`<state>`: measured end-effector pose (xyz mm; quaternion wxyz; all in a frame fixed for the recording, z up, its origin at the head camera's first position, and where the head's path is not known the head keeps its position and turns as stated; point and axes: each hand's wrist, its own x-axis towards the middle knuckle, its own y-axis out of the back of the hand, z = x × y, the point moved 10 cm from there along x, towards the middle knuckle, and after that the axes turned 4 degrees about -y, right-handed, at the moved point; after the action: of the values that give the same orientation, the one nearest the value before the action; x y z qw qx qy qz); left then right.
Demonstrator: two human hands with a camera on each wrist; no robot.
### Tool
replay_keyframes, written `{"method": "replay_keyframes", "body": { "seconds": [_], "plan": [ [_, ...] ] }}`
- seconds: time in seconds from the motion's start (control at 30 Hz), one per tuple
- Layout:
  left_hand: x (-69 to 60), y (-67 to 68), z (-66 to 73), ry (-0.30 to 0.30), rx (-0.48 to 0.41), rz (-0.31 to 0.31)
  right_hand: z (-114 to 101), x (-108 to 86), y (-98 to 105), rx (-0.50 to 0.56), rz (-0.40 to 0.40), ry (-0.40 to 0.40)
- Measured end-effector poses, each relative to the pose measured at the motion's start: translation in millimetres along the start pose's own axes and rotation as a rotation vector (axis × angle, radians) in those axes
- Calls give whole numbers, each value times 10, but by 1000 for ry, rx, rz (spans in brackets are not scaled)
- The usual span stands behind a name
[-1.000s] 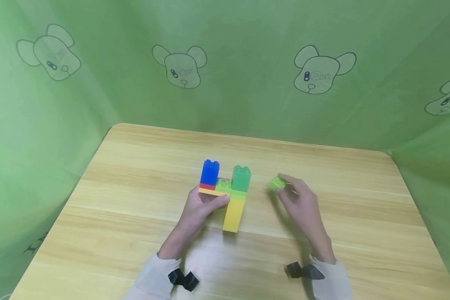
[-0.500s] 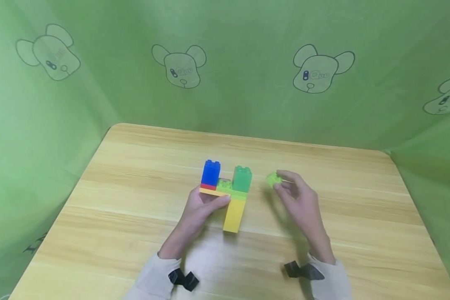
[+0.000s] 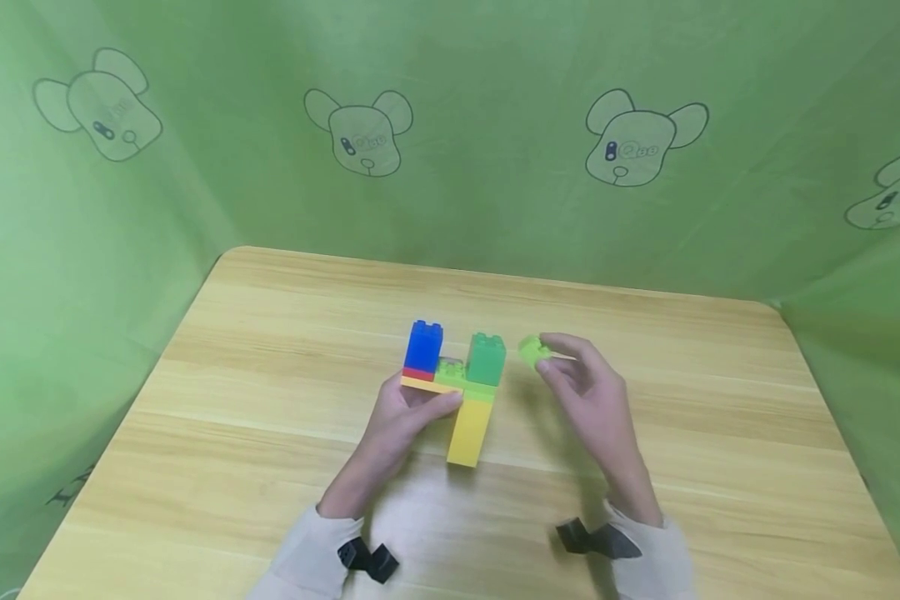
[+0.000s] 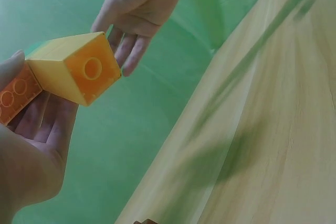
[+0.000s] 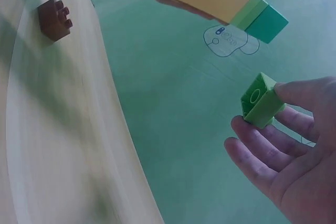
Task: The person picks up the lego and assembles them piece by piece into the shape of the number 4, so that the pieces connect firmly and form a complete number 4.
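My left hand point(image 3: 393, 421) grips a toy-brick build by its flat orange plate point(image 3: 423, 384), thumb in front. On this build sit a blue brick point(image 3: 424, 346) over a red piece point(image 3: 418, 374), a low light-green piece point(image 3: 452, 369) and a darker green brick point(image 3: 487, 358). A tall yellow block point(image 3: 470, 433) hangs beneath; its hollow underside shows in the left wrist view. To the right of the build, my right hand point(image 3: 588, 400) pinches a small lime-green brick point(image 3: 534, 352) between thumb and fingers. A gap separates that brick from the build, and its hollow side shows in the right wrist view.
A brown brick point(image 5: 54, 19) lies on the wooden table point(image 3: 270, 333), seen in the right wrist view. Green cloth point(image 3: 487, 217) with printed bear heads stands behind and beside the table. Black straps with small cube-shaped parts point(image 3: 367, 558) sit at the wrists.
My right hand has moved left with the lime-green brick, turning it and bringing it nearer the darker green brick. The build in my left hand has shifted only slightly to the right.
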<state>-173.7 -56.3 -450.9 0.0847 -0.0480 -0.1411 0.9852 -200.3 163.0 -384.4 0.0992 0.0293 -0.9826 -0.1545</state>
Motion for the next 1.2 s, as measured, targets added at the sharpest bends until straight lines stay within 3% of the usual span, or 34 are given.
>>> {"method": "replay_keyframes", "body": {
  "seconds": [0.37,0.73,1.07,1.2],
  "plan": [
    [7,-5,0,-12,0,-6,-131,50,-96,116,11,-17],
    [11,-28,-34,5,8,-15,-269,49,-174,262,-2,47],
    [2,-54,-38,17,25,-36,-318,49,-203,240,-20,94],
    [7,-76,-25,6,29,-58,-301,39,-274,175,-97,64]
  ]
}}
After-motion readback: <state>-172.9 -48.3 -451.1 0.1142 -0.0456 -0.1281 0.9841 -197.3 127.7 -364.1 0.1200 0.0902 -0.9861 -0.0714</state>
